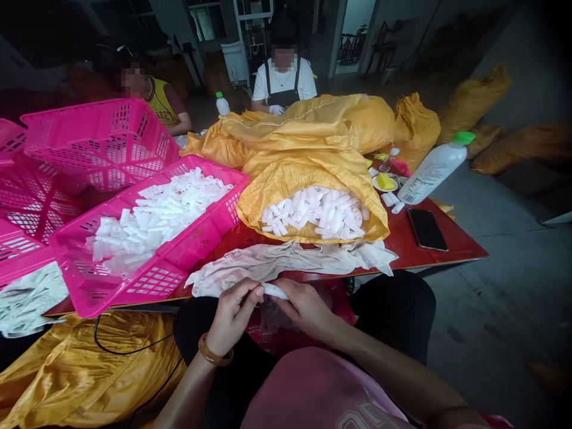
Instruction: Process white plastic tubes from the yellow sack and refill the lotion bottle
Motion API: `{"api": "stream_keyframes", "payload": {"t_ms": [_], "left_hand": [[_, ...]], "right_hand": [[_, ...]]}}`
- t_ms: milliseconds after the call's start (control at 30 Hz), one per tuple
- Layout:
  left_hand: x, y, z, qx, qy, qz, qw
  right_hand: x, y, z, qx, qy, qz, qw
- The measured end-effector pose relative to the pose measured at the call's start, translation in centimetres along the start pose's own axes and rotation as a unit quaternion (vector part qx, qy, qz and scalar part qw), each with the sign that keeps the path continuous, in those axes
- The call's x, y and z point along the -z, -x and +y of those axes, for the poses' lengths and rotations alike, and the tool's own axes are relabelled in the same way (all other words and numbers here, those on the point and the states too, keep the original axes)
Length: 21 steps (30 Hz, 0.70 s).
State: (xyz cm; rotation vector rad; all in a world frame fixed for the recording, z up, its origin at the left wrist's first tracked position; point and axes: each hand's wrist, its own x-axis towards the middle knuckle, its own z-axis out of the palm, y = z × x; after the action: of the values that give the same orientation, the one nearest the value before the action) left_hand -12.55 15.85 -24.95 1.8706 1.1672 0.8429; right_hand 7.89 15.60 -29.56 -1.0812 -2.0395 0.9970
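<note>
Both my hands meet over my lap, just below the table edge. My left hand (232, 316), with a brown bangle on its wrist, pinches one end of a small white plastic tube (274, 291). My right hand (306, 307) grips the tube's other end with curled fingers. Right in front lies a cream cloth (286, 262) on the red table (402, 238). Behind it an open yellow sack (277, 179) holds several white tubes (317, 211). To the left a pink basket (134, 286) is filled with more white tubes (152, 220).
Empty pink baskets (98, 140) are stacked at the left. A white bottle with a green cap (433, 170) and a black phone (426, 229) sit at the table's right. Two people sit across the table. Yellow sacks (67, 369) lie on the floor.
</note>
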Motion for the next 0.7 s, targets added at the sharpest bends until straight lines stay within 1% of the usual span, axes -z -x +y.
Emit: {"api": "stream_keyframes", "payload": {"t_ms": [67, 100, 133, 167, 200, 267, 300, 333, 367, 433, 467, 500, 533, 567, 600, 667, 700], "left_hand": [[-0.7, 0.2, 0.0, 0.023, 0.018, 0.025, 0.999], [-1.1, 0.4, -0.1, 0.021, 0.025, 0.038, 0.999], [-1.4, 0.5, -0.2, 0.006, 0.030, 0.047, 0.998], [-1.6, 0.7, -0.4, -0.018, 0.033, 0.054, 0.998], [-1.6, 0.8, -0.6, -0.049, 0.034, 0.058, 0.996], [-1.6, 0.9, -1.1, -0.104, 0.033, 0.050, 0.993], [-1.5, 0.9, -1.3, -0.117, 0.030, 0.042, 0.992], [-1.5, 0.9, -1.4, -0.116, 0.028, 0.034, 0.992], [-1.5, 0.9, -1.4, -0.103, 0.028, 0.029, 0.994], [-1.9, 0.9, -1.4, -0.058, 0.034, 0.030, 0.997], [-2.2, 1.0, -1.4, -0.033, 0.041, 0.035, 0.998], [-2.6, 1.1, -1.4, -0.012, 0.048, 0.038, 0.998], [-2.9, 1.2, -1.5, 0.004, 0.055, 0.040, 0.998], [-3.1, 1.4, -1.6, 0.012, 0.057, 0.042, 0.997], [-3.3, 1.5, -1.7, 0.015, 0.053, 0.039, 0.998], [-3.1, 1.8, -2.0, 0.007, 0.026, 0.019, 0.999], [-2.9, 1.8, -2.1, -0.002, 0.008, 0.004, 1.000]], "right_hand": [[-0.6, 0.0, 0.4, -0.004, 0.101, 0.055, 0.993], [-0.6, 0.0, 0.5, -0.004, 0.117, 0.067, 0.991], [-0.5, 0.1, 0.5, -0.001, 0.097, 0.057, 0.994], [-0.3, 0.2, 0.4, 0.004, 0.046, 0.031, 0.998], [0.1, 0.2, 0.3, 0.010, -0.023, -0.011, 1.000], [0.7, 0.3, 0.1, 0.017, -0.155, -0.105, 0.982], [0.9, 0.4, 0.1, 0.015, -0.187, -0.132, 0.973], [0.9, 0.4, 0.1, 0.012, -0.182, -0.135, 0.974], [0.7, 0.5, 0.3, 0.009, -0.143, -0.113, 0.983], [0.0, 0.7, 0.7, 0.003, -0.009, -0.039, 0.999], [-0.4, 0.7, 1.0, 0.001, 0.056, -0.005, 0.998], [-0.8, 0.8, 1.2, 0.000, 0.100, 0.014, 0.995], [-1.2, 0.9, 1.3, 0.001, 0.116, 0.016, 0.993], [-1.3, 0.9, 1.4, 0.001, 0.103, 0.007, 0.995], [-1.4, 0.9, 1.3, -0.001, 0.067, -0.005, 0.998], [-1.0, 0.8, 1.0, -0.019, -0.052, -0.032, 0.998], [-0.7, 0.8, 0.8, -0.039, -0.132, -0.049, 0.989]]}}
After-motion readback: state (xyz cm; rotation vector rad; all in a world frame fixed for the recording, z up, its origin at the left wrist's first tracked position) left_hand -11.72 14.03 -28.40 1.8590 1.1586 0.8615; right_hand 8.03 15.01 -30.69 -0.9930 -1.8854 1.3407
